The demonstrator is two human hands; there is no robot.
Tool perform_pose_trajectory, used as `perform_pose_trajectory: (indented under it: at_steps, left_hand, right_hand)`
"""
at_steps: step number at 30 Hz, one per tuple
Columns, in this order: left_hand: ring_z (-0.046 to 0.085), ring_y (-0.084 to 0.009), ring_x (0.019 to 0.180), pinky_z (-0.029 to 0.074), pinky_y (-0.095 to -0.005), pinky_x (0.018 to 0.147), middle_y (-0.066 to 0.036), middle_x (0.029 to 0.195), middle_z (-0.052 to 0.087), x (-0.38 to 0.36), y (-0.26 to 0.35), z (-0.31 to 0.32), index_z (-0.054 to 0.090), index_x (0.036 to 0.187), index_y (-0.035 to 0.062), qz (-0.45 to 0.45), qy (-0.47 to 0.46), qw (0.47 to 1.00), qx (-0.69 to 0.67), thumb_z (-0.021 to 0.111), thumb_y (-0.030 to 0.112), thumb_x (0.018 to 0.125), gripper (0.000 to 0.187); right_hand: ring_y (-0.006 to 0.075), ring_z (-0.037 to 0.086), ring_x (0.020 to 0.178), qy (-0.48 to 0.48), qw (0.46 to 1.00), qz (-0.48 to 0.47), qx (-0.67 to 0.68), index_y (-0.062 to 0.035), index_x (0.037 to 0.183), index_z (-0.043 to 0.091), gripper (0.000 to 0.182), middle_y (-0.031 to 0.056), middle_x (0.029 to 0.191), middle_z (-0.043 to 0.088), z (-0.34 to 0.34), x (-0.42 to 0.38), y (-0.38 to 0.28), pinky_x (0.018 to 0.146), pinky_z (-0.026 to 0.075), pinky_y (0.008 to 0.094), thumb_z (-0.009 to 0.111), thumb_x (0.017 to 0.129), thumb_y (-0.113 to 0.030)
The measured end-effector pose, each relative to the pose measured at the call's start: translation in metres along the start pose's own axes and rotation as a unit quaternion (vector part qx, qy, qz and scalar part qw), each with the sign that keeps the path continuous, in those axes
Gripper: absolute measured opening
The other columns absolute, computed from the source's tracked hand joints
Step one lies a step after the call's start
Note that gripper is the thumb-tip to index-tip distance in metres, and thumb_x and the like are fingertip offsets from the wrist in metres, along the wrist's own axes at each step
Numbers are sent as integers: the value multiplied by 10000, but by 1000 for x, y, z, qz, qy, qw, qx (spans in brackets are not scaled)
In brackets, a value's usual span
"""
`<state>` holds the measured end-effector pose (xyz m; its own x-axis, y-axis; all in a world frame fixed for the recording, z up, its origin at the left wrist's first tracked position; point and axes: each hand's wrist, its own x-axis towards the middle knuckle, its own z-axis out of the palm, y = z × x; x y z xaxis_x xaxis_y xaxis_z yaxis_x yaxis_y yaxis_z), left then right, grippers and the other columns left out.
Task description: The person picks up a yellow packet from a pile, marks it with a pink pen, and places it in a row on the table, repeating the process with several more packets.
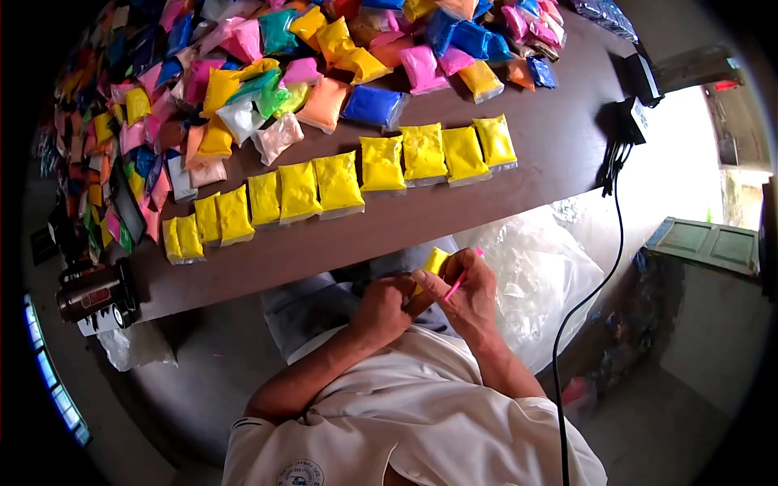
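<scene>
In front of my lap, below the table edge, I hold a small yellow packet [435, 260] between my hands. My left hand [384, 309] is closed, its fingers curled at the packet's lower end and partly hidden. My right hand [471, 293] pinches the packet near its side, thumb across it. A thin pink stick [455, 286] also runs through the right hand's grip, its other end showing above the fingers. On the table, a row of yellow packets [339, 181] in clear wrappers lies nearest to my hands.
A large heap of coloured packets [235, 89] covers the back and left of the brown table [502, 186]. A dark cylindrical device [96, 293] sits at the left corner. A black cable [585, 296] hangs at the right, beside a clear plastic bag [535, 283].
</scene>
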<state>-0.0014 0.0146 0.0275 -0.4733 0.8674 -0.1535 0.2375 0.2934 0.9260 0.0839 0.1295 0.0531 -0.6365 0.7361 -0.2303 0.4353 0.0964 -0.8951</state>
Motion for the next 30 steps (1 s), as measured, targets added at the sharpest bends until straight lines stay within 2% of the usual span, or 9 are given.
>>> perform_pose_trajectory:
  at_steps: [3, 5, 7, 10, 12, 15, 18, 24, 30]
  left_hand:
    - [574, -306, 649, 451, -364, 576, -127, 679, 580, 2, 0, 1, 559, 731, 25, 80, 28, 995, 48, 684, 169, 741, 191]
    - [574, -297, 647, 456, -356, 583, -119, 682, 581, 1, 1, 2, 558, 727, 32, 85, 21, 995, 43, 692, 162, 730, 186]
    - [573, -288, 644, 460, -349, 590, -110, 686, 581, 1, 2, 2, 558, 724, 40, 91, 14, 995, 36, 700, 156, 719, 183]
    - [579, -235, 622, 456, -327, 603, -98, 680, 580, 2, 7, 0, 559, 738, 24, 71, -29, 996, -37, 710, 158, 719, 203]
    - [552, -144, 628, 439, -288, 611, -59, 678, 573, -1, 7, -2, 568, 762, 15, -31, -87, 981, -172, 697, 224, 755, 245]
    - [503, -82, 666, 418, -248, 618, -18, 689, 558, -6, -3, -2, 577, 792, 12, -70, -109, 956, -262, 636, 294, 820, 290]
    - [469, -70, 679, 404, -225, 621, 7, 703, 540, -5, -4, -7, 576, 797, 16, -97, -119, 931, -331, 579, 329, 860, 319]
    - [488, -65, 700, 417, -228, 647, 10, 727, 549, -7, 1, -11, 584, 876, 15, -168, -85, 912, -363, 553, 343, 874, 329]
    - [529, -80, 707, 432, -234, 644, -4, 752, 579, -14, -7, -2, 583, 906, 14, -156, -76, 944, -281, 551, 351, 870, 340]
  right_hand:
    - [80, 439, 512, -11, 999, 31, 2, -16, 671, 454, 354, 7, 552, 434, 2, -2, -2, 465, 377, 248, 746, 686, -215]
    - [76, 453, 528, -16, 998, 51, 16, -18, 683, 452, 302, 6, 575, 447, 0, -4, 0, 479, 387, 245, 716, 705, -163]
    - [64, 446, 570, -2, 977, 74, 199, -20, 725, 458, 194, -2, 636, 459, -3, -7, 7, 513, 380, 223, 640, 721, -85]
    - [52, 429, 614, 1, 957, 69, 283, -29, 771, 479, 137, -23, 691, 458, -13, -10, 23, 557, 365, 204, 603, 741, -78]
    - [50, 434, 645, 0, 936, 67, 345, -26, 815, 507, 121, -23, 738, 480, -16, -12, 26, 578, 360, 202, 593, 764, -94]
    - [51, 453, 688, -2, 918, 64, 390, -11, 866, 531, 145, -10, 787, 504, -12, -14, 23, 608, 366, 198, 595, 774, -102]
    - [59, 471, 728, -17, 892, 88, 443, -4, 904, 542, 160, 1, 829, 521, -8, -17, 18, 648, 373, 196, 593, 787, -100]
    - [58, 479, 744, -52, 909, 54, 410, 2, 914, 543, 144, -2, 836, 543, -1, -21, 21, 657, 393, 206, 565, 872, -134]
    - [77, 506, 683, -93, 930, 46, 353, 12, 903, 525, 203, 35, 776, 569, 2, -27, 11, 607, 425, 218, 578, 869, -181]
